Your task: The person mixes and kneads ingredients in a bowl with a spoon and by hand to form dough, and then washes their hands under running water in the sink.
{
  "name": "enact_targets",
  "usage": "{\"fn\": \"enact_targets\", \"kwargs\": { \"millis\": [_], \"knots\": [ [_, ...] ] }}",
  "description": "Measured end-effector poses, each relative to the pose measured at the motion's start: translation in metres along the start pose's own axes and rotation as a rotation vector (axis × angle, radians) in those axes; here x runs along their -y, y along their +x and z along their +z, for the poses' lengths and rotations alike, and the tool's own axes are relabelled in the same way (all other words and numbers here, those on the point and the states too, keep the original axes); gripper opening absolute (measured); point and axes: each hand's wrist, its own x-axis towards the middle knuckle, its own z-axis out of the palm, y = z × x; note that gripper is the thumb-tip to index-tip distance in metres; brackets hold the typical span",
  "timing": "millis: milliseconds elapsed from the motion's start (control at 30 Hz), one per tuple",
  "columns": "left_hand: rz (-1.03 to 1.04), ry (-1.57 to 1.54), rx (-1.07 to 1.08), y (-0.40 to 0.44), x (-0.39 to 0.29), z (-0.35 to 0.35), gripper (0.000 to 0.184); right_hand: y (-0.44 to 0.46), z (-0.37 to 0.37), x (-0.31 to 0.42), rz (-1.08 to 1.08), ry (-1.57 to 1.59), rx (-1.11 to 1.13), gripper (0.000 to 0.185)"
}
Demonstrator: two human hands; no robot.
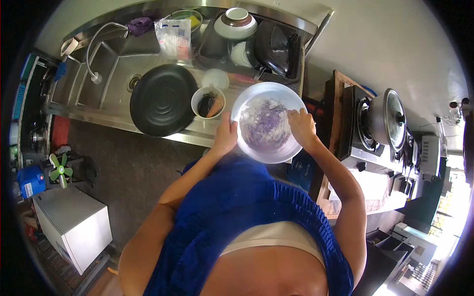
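Note:
A white bowl is held in front of me at the counter's edge, with a crumbly purple mixture and white flour-like powder inside. My left hand grips its left rim, thumb toward the inside. Over the right side of the bowl, my right hand has its fingers curled down at the edge of the mixture; what they hold, if anything, is hidden. Just left of the bowl stands a white cup with dark contents and an orange-brown piece in it. A round black pan lies farther left.
Behind are a steel sink with a faucet, a plastic packet and a dish rack with bowls and black cookware. To the right, a lidded pot sits on a stove. A white box-shaped appliance stands lower left.

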Motion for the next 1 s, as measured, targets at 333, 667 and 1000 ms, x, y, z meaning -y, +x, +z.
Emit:
{"fn": "enact_targets", "kwargs": {
  "millis": [333, 667, 1000],
  "knots": [
    [0.02, -0.093, -0.023, 0.005, 0.012, 0.008, 0.036, -0.042, -0.023, 0.02, -0.086, 0.296, 0.285, 0.013],
    [0.01, -0.057, -0.034, -0.002, -0.018, -0.003, 0.035, -0.023, 0.017, 0.071, 0.049, 0.788, 0.243, 0.023],
    [-0.033, -0.05, -0.01, -0.002, -0.012, -0.003, 0.034, 0.009, -0.014, 0.04, 0.341, 0.514, 0.129, 0.034]
  ]
}}
